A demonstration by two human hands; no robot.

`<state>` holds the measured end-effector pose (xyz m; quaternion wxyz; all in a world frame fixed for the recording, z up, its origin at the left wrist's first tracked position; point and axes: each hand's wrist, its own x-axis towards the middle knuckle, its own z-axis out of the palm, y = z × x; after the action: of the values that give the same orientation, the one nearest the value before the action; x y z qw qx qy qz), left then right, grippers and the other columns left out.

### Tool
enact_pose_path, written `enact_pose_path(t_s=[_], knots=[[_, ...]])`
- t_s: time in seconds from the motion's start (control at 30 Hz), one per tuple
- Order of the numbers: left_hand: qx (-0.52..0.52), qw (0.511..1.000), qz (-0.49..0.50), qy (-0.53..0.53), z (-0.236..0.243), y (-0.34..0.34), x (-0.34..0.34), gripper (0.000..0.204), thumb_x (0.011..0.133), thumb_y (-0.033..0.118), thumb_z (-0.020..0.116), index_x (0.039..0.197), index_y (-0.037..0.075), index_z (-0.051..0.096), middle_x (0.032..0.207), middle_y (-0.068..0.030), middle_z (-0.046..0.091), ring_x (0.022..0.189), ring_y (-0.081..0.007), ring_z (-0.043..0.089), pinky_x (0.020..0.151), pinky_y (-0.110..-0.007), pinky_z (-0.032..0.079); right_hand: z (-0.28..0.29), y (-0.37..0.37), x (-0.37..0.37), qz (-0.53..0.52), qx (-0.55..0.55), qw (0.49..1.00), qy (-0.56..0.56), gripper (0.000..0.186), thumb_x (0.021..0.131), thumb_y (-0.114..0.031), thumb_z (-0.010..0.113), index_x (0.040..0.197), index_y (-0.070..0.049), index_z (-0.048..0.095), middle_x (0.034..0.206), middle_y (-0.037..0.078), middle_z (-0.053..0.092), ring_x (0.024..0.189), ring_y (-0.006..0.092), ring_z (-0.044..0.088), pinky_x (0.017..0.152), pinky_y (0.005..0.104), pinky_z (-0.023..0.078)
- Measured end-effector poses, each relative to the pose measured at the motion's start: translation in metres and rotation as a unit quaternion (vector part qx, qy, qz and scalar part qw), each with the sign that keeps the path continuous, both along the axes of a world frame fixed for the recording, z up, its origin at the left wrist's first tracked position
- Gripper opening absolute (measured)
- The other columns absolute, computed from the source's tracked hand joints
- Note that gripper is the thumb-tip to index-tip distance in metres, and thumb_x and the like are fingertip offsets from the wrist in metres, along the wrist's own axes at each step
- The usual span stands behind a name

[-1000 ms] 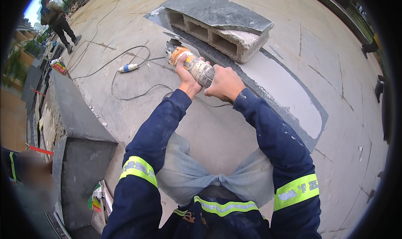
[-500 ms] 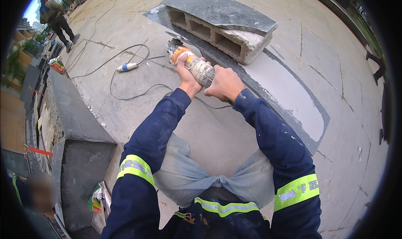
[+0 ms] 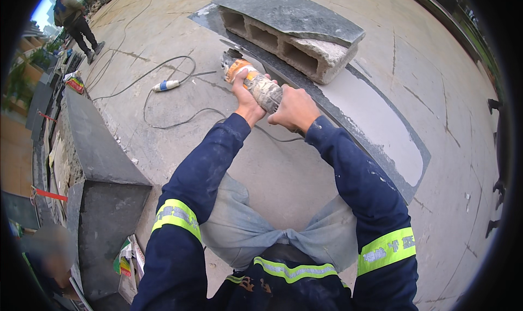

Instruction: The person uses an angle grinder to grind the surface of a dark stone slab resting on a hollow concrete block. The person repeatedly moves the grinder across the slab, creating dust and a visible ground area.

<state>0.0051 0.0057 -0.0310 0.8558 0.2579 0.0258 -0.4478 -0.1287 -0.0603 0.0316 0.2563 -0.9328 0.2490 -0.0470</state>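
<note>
Both my hands are wrapped round an orange and grey angle grinder (image 3: pixel 262 91), its body caked with pale dust. My left hand (image 3: pixel 248 99) grips the front part of the body, near the orange section. Farther back, my right hand (image 3: pixel 296 109) closes round the rear end. The grinder's head is at the near edge of a dark grey stone slab (image 3: pixel 384 172) lying on the ground; whether the disc touches the edge I cannot tell. A hollow concrete block (image 3: pixel 272 44) rests on that slab, with another grey stone piece (image 3: pixel 294 14) on top of it.
A power cable (image 3: pixel 188 124) loops over the concrete ground to my left, by a blue and white connector (image 3: pixel 165 85). Dark stone panels (image 3: pixel 109 224) stand at the left. One person (image 3: pixel 76 22) stands at the far left, another person (image 3: pixel 52 267) is at the lower left.
My hands and the grinder have shifted very slightly to the right in the picture, as have the slab and block. Dark figures at the right rim have changed position.
</note>
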Motion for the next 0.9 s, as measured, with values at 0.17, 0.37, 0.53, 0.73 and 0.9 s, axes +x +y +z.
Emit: enact_pose_path(t_s=[0.17, 0.37, 0.53, 0.73, 0.9], knots=[[0.005, 1.000, 0.000, 0.015, -0.003, -0.001, 0.002, 0.055, 0.075, 0.048, 0.063, 0.107, 0.006, 0.046, 0.085, -0.0118, 0.058, 0.077, -0.0317, 0.062, 0.072, -0.044, 0.055, 0.000, -0.001, 0.000, 0.002, -0.001, 1.000, -0.002, 0.056, 0.056, -0.033, 0.078, 0.091, 0.007, 0.060, 0.084, 0.027, 0.066, 0.082, 0.0397, 0.067, 0.076, 0.0413, 0.055], [0.015, 1.000, 0.006, 0.005, -0.003, -0.004, 0.000, 0.057, 0.073, 0.049, 0.064, 0.105, 0.004, 0.047, 0.086, -0.0113, 0.058, 0.078, -0.0309, 0.061, 0.073, -0.045, 0.055, -0.001, -0.003, 0.001, -0.006, 0.009, 1.000, 0.014, 0.057, 0.056, -0.034, 0.078, 0.092, 0.006, 0.060, 0.085, 0.027, 0.066, 0.083, 0.0396, 0.067, 0.076, 0.0411, 0.055], [0.006, 1.000, 0.000, 0.006, -0.005, -0.003, 0.003, 0.057, 0.073, 0.049, 0.064, 0.104, 0.005, 0.047, 0.087, -0.0117, 0.057, 0.080, -0.0313, 0.061, 0.073, -0.045, 0.055, 0.002, -0.001, 0.003, -0.008, 0.012, 1.000, 0.028, 0.057, 0.056, -0.033, 0.079, 0.092, 0.007, 0.060, 0.085, 0.027, 0.067, 0.083, 0.0393, 0.067, 0.076, 0.0410, 0.055], [0.008, 1.000, -0.010, 0.009, 0.003, -0.001, 0.010, 0.056, 0.073, 0.047, 0.063, 0.106, 0.005, 0.046, 0.087, -0.0129, 0.057, 0.079, -0.0322, 0.061, 0.072, -0.046, 0.054, 0.010, 0.003, 0.009, -0.015, 0.036, 0.999, 0.016, 0.055, 0.056, -0.033, 0.079, 0.089, 0.008, 0.062, 0.084, 0.027, 0.067, 0.083, 0.0380, 0.068, 0.075, 0.0395, 0.055], [0.014, 1.000, -0.008, 0.013, 0.005, 0.000, 0.020, 0.054, 0.074, 0.047, 0.063, 0.107, 0.006, 0.046, 0.089, -0.0130, 0.057, 0.079, -0.0323, 0.061, 0.071, -0.047, 0.055, 0.018, 0.004, 0.022, -0.006, 0.032, 0.998, 0.057, 0.050, 0.058, -0.029, 0.077, 0.094, 0.004, 0.065, 0.087, 0.021, 0.069, 0.084, 0.0329, 0.069, 0.078, 0.0354, 0.055]])
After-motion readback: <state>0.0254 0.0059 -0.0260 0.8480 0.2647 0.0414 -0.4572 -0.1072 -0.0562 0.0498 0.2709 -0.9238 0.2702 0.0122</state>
